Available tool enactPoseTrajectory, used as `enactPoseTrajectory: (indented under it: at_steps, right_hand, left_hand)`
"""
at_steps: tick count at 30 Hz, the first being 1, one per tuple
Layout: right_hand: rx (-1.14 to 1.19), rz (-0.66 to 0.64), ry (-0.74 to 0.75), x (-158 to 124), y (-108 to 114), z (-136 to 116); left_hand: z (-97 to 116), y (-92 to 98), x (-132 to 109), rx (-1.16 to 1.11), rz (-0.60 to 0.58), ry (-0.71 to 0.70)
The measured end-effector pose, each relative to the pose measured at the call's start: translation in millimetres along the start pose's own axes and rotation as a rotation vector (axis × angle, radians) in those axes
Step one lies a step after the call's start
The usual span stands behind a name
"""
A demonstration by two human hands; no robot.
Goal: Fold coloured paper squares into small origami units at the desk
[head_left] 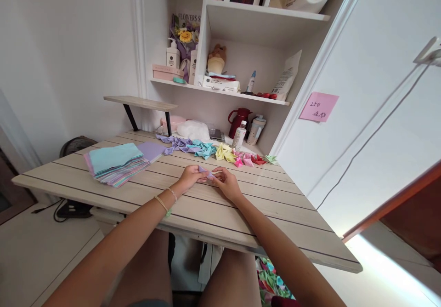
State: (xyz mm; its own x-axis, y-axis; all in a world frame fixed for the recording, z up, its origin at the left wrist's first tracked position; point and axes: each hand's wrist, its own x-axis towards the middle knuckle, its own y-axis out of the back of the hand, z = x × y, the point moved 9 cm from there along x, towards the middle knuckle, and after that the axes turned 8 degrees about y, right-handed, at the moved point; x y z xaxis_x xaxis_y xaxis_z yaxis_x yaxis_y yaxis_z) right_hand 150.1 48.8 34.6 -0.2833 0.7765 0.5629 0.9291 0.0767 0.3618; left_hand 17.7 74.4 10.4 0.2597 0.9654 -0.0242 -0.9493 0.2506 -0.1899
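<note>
A small folded piece of purple paper [204,171] is held just above the table between my two hands. My left hand [192,177], with bracelets on its wrist, pinches the paper's left side. On the other side, the fingers of my right hand [226,181] close on its right end. Behind them runs a row of folded paper pieces: purple ones [181,143], turquoise ones [203,149], yellow ones [225,152], then pink ones [245,159] and red ones [258,159]. To the left lies a thick stack of coloured paper sheets [115,157], turquoise on top, beside flat purple sheets [151,150].
A slatted wooden table [282,210] spans the view. At its back stand a clear bottle [239,135], a dark red jug [239,122] and a tumbler [256,130]. A small raised shelf [141,103] is at the back left. Many folded papers [274,281] lie below, right of my legs.
</note>
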Motion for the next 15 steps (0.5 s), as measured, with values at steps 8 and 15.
enactPoseTrajectory:
  at_steps: [8, 15]
  right_hand:
    - [-0.171, 0.021, 0.043, -4, 11, -1]
    - [-0.305, 0.079, 0.102, 49, -7, -30]
  left_hand:
    - [-3, 0.1, 3, -0.143, -0.003, 0.018]
    - [-12, 14.9, 9, -0.301, 0.09, 0.036]
